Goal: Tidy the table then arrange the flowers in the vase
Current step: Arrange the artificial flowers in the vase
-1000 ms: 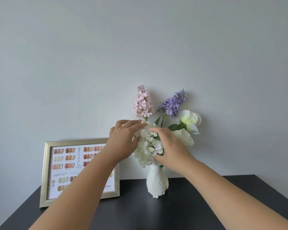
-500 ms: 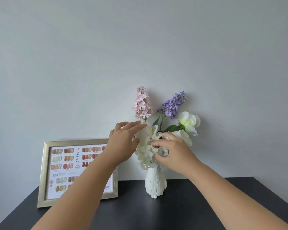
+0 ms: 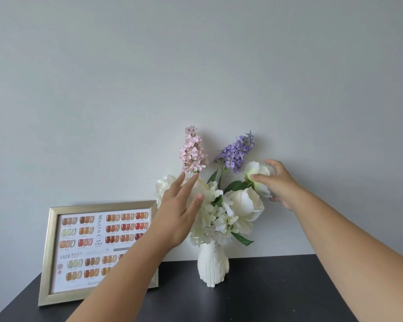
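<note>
A white ribbed vase [image 3: 212,266] stands on the dark table [image 3: 265,293] against the wall. It holds a pink lilac spike [image 3: 193,151], a purple lilac spike [image 3: 237,151], white roses [image 3: 247,204] and a white hydrangea cluster [image 3: 215,220]. My left hand [image 3: 179,214] is flat with fingers spread, resting against the left white blooms below the pink spike. My right hand [image 3: 278,182] cups the upper right white rose [image 3: 256,169], fingers curled around it.
A gold picture frame [image 3: 54,252] with a colour-swatch chart leans on the wall left of the vase; my left forearm crosses its right part. The plain grey wall sits right behind the flowers. The table's right edge slopes off at the lower right.
Both hands left the central hydrangea. My right hand moved up and right onto the upper right rose; my left hand opened and shifted slightly up. The bouquet now looks spread wider.
</note>
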`<state>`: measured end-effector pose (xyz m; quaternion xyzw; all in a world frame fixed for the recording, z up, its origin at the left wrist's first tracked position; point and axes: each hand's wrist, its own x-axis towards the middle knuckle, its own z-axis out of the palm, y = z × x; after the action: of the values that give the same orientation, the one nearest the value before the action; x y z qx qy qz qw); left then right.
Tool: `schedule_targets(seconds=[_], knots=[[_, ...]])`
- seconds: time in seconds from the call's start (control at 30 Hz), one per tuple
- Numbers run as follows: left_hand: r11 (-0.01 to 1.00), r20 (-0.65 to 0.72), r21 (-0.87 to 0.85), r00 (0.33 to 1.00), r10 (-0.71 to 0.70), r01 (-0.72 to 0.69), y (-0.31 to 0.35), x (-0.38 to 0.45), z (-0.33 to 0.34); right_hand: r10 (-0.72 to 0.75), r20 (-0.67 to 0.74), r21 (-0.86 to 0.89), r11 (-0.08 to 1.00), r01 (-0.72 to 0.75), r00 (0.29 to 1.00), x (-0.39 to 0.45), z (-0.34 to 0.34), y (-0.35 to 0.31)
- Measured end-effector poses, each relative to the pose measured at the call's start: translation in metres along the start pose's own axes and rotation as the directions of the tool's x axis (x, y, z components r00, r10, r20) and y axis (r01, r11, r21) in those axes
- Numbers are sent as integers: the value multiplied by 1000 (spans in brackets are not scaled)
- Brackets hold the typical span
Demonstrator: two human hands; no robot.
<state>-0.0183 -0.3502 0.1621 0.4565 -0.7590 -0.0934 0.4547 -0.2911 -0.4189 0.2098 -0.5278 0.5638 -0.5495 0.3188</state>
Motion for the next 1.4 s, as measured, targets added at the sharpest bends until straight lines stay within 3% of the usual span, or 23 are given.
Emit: schedule_targets(seconds=[0.2, 0.47, 0.73, 0.83, 0.93, 1.0, 1.07, 1.4], knots=[[998, -3, 52, 999, -39, 39, -5, 2, 5, -166, -17, -120, 979, 163, 986, 0, 20, 8], [999, -2, 28, 1000, -31, 31, -4, 1, 10, -112, 68, -295, 947, 127, 991, -1, 28, 9], [999, -16, 27, 1000, -17, 17, -2, -2, 9, -97, 129, -323, 937, 134, 987, -4, 22, 0], [999, -142, 41, 990, -16, 22, -8, -4, -1, -219, 44, -353, 909, 220, 975, -17, 16, -10], [976, -306, -133, 929, -206, 172, -30, -2, -17, -338, -10, -357, 880, 312, 941, -38, 19, -13], [895, -273, -350, 884, -379, 276, -43, 1, -24, -380, 71, -367, 850, 378, 922, -53, 29, -7], [824, -176, -472, 882, -437, 314, -48, 4, -21, -377, 169, -413, 812, 412, 911, -65, 41, 3], [919, -104, -329, 958, -265, 219, -34, 36, -11, -379, 203, -405, 807, 430, 903, -69, 52, 28]])
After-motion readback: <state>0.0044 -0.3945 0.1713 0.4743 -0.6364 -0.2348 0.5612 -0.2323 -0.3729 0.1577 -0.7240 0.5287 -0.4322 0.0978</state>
